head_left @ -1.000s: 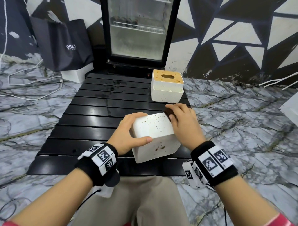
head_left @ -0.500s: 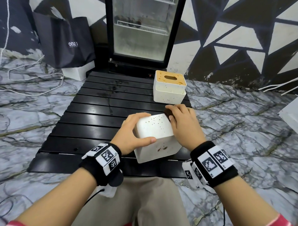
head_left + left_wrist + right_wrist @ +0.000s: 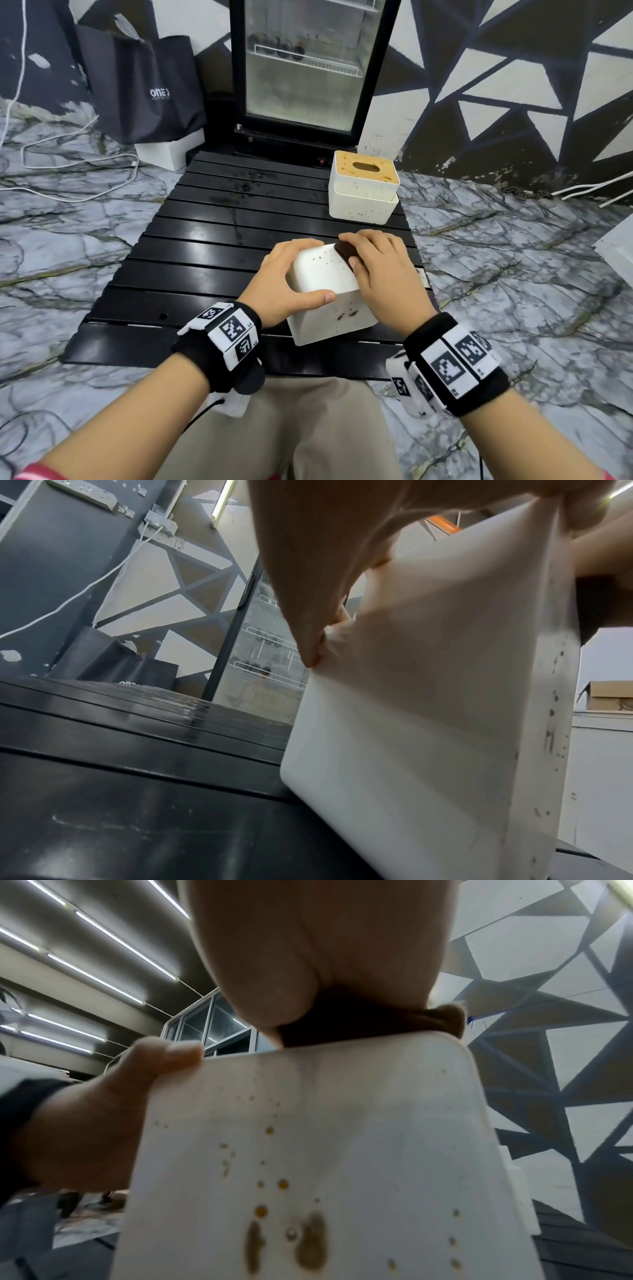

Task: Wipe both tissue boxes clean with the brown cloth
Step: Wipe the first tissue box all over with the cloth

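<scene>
Change: barely anything is shifting since a second ago, the near box is staying put on the front slats and the right hand is creeping a touch along its top with the cloth; the head view is just sitting a bit closer.
Left hand: left hand [image 3: 287, 284] is gripping the near tissue box [image 3: 329, 294], thumb lying along the front top edge, fingers curling over the left and far side.
Right hand: right hand [image 3: 380, 270] is pressing the brown cloth [image 3: 344, 251] down on the top right corner of that box, fingers curled over the cloth; only a dark wad of it is peeking out under them.
Near box: it's sitting tilted on the black slatted table [image 3: 205, 240], brown drips and specks showing on its front face [image 3: 308, 1177] and small dots across the top.
Far box: far tissue box [image 3: 363, 192] is standing upright at the back right of the table, well apart from the hands, tan lid with an oval slot, specks on the white sides.
Background: glass-door fridge [image 3: 308, 68] is standing behind the table, black bag [image 3: 150, 85] leaning to its left.
</scene>
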The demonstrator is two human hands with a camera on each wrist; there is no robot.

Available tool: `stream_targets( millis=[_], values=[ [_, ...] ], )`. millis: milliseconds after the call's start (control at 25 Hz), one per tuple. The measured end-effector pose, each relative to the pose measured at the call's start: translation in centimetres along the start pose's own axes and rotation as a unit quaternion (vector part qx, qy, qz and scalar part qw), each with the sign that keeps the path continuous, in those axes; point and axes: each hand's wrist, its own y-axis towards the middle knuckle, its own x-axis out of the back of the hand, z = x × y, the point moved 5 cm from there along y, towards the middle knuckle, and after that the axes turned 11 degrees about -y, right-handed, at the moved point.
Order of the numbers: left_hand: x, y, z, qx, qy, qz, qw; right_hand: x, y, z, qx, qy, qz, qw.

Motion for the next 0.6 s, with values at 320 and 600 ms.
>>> stream_targets(
  millis=[320,600],
  values=[
    [-0.1,0.0,0.1,0.005,-0.003,0.0,1.0,-0.2,1.4,-0.8,-0.047,0.001,0.012,0.999],
    [0.1,0.0,0.0,0.014,-0.002,0.011,1.0,0.0,0.1,-1.0,-0.01,0.033,0.007,0.999]
  ],
)
